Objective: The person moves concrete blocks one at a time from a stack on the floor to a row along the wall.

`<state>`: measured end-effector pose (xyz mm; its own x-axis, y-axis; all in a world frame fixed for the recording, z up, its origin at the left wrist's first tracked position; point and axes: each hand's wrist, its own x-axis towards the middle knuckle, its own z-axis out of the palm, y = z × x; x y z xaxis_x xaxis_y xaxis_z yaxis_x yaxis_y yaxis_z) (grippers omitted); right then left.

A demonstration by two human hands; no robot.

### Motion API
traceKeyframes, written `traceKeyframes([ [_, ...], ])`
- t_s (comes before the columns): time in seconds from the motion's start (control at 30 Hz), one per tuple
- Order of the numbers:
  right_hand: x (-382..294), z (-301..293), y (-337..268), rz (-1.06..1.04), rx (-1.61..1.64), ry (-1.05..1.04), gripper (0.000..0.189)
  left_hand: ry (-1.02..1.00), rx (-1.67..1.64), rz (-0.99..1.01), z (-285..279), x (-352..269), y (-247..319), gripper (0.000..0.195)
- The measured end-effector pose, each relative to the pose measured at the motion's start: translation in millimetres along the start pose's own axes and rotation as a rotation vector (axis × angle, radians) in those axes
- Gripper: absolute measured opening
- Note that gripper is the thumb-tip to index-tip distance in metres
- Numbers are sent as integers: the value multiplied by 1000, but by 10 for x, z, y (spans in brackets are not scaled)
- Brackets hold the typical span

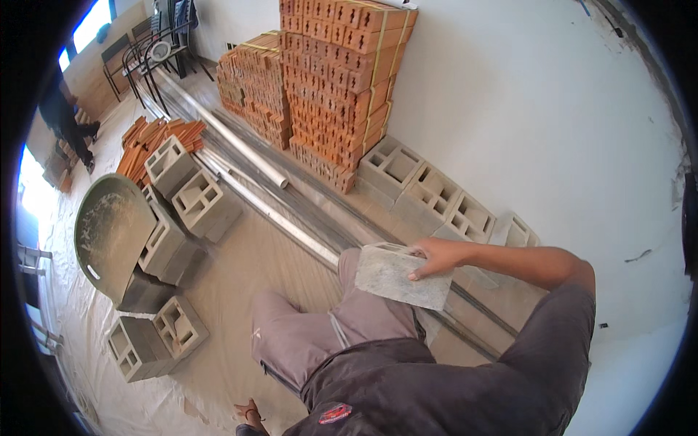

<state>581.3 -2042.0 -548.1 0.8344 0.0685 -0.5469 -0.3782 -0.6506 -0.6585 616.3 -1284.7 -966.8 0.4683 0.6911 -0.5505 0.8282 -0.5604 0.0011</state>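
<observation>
My right hand [436, 257] grips the upper edge of a grey concrete block [402, 277], with the thumb on its broad face and the other fingers largely hidden at the top. The block hangs in front of my thigh. At the bottom of the view, my left hand [248, 410] holds nothing, its fingers apart, low beside my body. Just beyond the held block, a row of hollow concrete blocks [428, 191] stands along the white wall. More hollow blocks [177, 329] stand on the floor to the left.
White pipes [234, 133] and long metal lengths [322, 212] run across the floor. Strapped bricks [338, 82] are stacked by the wall. A round tub [112, 234] leans against blocks at left, near orange pieces [155, 144]. Chairs [158, 54] and a person [68, 117] are farther back.
</observation>
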Motion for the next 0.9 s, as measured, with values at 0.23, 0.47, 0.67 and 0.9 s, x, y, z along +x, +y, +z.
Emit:
traceKeyframes([
  [0.23, 250, -945, 893, 308, 78, 85, 57, -40, -34, 270, 90, -631, 712, 99],
  [0.47, 1189, -1512, 1496, 55, -535, 801, 53, -84, -218, 615, 136, -910, 1877, 84],
  [0.67, 2198, -1606, 1551, 139, -428, 835, 54, -550, -985, 495, 119, -511, 1973, 79],
  [0.9, 2430, -1401, 2020, 285, -530, 731, 49, -721, -906, 106, 271, -909, 1804, 68],
])
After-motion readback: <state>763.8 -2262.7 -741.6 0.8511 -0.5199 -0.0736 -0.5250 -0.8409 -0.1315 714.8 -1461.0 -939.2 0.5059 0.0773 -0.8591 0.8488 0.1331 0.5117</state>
